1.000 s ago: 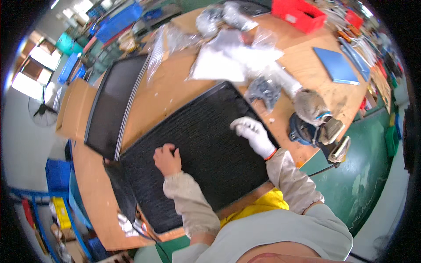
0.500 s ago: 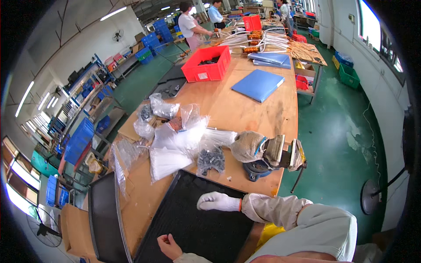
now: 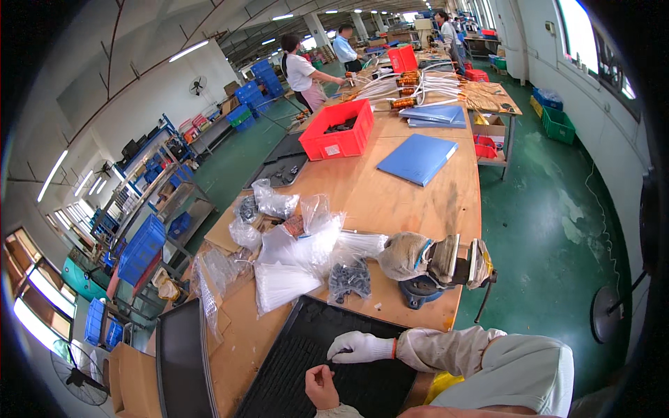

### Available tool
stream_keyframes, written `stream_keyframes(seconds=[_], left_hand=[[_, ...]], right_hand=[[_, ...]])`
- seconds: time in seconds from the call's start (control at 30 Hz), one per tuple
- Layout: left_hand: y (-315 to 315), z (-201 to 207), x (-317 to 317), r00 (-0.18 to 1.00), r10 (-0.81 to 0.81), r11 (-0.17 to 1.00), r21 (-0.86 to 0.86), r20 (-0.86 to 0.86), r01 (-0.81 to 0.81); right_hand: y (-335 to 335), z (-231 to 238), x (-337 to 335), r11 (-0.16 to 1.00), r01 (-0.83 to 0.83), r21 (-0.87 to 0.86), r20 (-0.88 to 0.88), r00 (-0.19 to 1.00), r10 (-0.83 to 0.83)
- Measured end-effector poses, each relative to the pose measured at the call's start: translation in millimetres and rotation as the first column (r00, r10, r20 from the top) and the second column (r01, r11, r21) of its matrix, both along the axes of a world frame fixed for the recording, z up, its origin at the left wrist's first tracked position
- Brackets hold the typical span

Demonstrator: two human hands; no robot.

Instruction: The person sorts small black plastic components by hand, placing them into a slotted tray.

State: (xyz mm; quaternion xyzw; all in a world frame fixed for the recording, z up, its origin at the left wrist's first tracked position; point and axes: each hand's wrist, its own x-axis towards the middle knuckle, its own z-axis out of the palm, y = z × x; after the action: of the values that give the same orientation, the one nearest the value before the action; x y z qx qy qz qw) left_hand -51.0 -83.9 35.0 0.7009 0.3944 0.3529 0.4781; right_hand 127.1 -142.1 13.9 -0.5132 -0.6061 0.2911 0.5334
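My right hand (image 3: 359, 347), in a white knit glove, is held over a black ridged tray (image 3: 296, 362) at the table's near edge. Just below and left of it is my bare left hand (image 3: 321, 387), close to the glove's fingertips. Both hands are closed with fingers drawn together. What they hold, if anything, is too small or hidden to make out. At the tray's far edge lies a clear bag of dark small parts (image 3: 350, 279). A bench vise (image 3: 435, 261), partly wrapped in cloth, stands beyond my right hand at the table's right edge.
White plastic strips (image 3: 286, 279) in clear bags lie left of the vise. Farther off are a red bin (image 3: 338, 132), a blue folder (image 3: 418, 155) and bundled white cables (image 3: 425, 87). A second black tray (image 3: 182, 359) leans at the left. People stand at the far table.
My left hand has moved right and up toward my gloved right hand; the two are now almost together. The view has tilted up, so the table sits lower in the picture.
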Motion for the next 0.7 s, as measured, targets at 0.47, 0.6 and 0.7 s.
stream_keyframes(seconds=[0.47,0.6,0.7], left_hand=[[-5.4,-4.8,2.4,0.949,-0.045,0.963,-0.239,0.311,0.124],[-7.2,-4.8,2.1,0.947,-0.024,0.971,-0.216,0.321,0.098],[-6.9,-8.7,2.2,0.948,-0.019,0.969,-0.227,0.318,0.096]], right_hand=[[1.3,1.4,6.4,0.902,-0.412,-0.126,-0.66,0.714,0.234],[2.5,-1.9,4.3,0.886,-0.453,-0.102,-0.723,0.645,0.247],[-0.1,1.7,4.3,0.878,-0.465,-0.112,-0.726,0.642,0.247]])
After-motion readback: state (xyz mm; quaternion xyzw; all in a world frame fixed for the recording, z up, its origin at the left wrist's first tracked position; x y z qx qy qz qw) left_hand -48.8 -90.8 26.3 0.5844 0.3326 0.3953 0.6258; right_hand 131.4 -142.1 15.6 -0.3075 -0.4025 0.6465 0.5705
